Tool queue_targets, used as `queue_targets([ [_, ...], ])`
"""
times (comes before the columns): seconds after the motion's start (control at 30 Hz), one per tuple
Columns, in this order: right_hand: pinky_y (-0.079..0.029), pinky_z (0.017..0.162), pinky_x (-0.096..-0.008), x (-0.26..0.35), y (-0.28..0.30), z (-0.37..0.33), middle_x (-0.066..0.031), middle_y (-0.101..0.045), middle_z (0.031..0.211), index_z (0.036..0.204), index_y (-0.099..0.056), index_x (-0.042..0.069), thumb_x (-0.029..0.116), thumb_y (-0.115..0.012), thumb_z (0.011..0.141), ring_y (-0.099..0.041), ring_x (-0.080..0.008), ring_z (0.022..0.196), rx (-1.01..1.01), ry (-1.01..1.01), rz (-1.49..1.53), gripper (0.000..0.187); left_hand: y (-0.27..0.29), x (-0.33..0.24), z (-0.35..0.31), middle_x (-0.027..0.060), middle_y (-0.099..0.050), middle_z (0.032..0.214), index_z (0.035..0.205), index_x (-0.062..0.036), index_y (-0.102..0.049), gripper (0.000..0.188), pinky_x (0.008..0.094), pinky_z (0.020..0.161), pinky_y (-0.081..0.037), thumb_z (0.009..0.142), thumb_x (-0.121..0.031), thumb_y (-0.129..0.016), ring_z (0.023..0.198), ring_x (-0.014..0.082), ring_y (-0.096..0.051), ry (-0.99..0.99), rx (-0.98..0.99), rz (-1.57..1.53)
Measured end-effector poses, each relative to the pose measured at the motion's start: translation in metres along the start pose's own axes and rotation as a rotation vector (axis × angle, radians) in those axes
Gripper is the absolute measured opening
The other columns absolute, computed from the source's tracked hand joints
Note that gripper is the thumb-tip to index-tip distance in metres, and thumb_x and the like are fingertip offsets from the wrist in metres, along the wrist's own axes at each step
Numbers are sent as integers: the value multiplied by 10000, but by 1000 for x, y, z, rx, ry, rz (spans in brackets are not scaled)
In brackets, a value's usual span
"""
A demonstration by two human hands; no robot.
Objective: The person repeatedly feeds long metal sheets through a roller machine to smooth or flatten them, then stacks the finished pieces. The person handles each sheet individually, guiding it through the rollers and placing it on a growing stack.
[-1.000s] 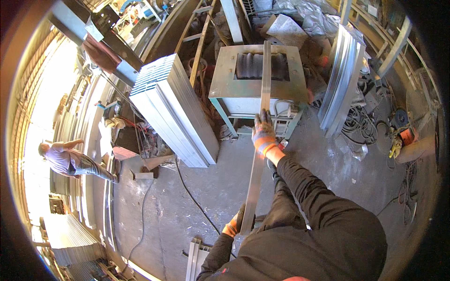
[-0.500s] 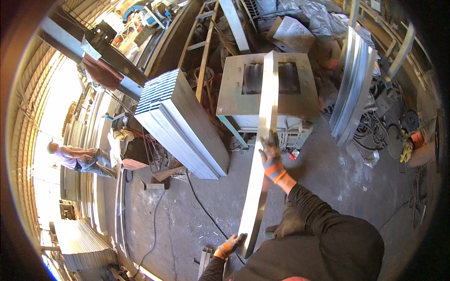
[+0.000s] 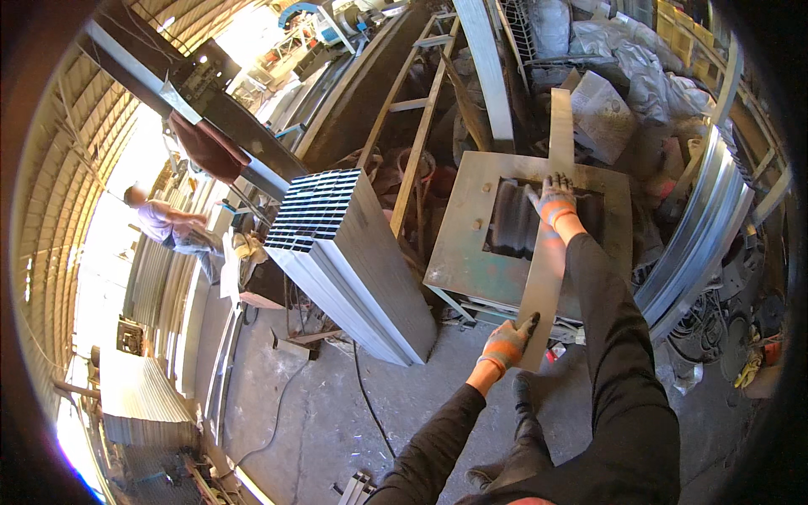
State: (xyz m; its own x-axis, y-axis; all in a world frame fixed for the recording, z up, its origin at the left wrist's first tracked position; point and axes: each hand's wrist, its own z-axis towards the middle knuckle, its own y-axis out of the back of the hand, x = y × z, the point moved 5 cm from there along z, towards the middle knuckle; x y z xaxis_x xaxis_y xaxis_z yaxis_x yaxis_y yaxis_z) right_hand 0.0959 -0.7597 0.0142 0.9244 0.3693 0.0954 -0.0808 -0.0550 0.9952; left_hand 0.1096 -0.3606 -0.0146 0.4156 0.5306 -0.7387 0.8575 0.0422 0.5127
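Note:
A long, flat-faced metal strip (image 3: 545,278) slants across the top of a grey-green steel machine (image 3: 471,181). It passes over the square opening with dark rollers (image 3: 511,219). My left hand (image 3: 507,343), in a grey and orange glove, grips the strip by its near end, thumb on the upper face. Farther along, my right hand (image 3: 554,202), gloved alike, lies on top of the strip beside the opening with its fingers spread. The underside of the strip is hidden.
A tall stack of metal channels (image 3: 353,261) stands left of the machine; shiny metal lengths (image 3: 703,227) lean at its right. A cable (image 3: 370,400) runs over the floor near small metal profiles (image 3: 358,488). Another person (image 3: 168,223) stands far left.
The strip and both my hands have moved forward over the machine. My right hand has gone from the strip's side to its top, and the view has shifted.

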Motion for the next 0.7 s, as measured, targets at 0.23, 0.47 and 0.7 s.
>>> queue_targets([
  [0.23,-171,1403,-576,15,14,-123,-205,-363,1833,1732,-480,108,508,-547,1097,-307,-439,1694,-149,92,-16,753,-31,47,-96,289,-735,1203,1478,-166,-691,454,553,947,-602,1157,-470,-590,1106,510,-739,-288,9,384],
  [0.47,-74,1417,-610,54,5,-348,-260,-267,1858,1772,-396,104,502,-593,1063,-190,-461,1734,-111,148,55,837,-81,179,-296,248,-713,1277,1577,-283,-622,475,554,924,-618,1110,-198,-611,1088,500,-734,-306,5,390],
  [0.7,-125,1393,-650,90,-18,-606,-318,-289,1827,1726,-444,33,482,-622,1034,-233,-509,1706,-139,173,137,844,-121,293,-529,232,-696,1200,1554,-292,-658,402,556,910,-608,1162,-352,-595,1068,483,-740,-228,-19,243],
])
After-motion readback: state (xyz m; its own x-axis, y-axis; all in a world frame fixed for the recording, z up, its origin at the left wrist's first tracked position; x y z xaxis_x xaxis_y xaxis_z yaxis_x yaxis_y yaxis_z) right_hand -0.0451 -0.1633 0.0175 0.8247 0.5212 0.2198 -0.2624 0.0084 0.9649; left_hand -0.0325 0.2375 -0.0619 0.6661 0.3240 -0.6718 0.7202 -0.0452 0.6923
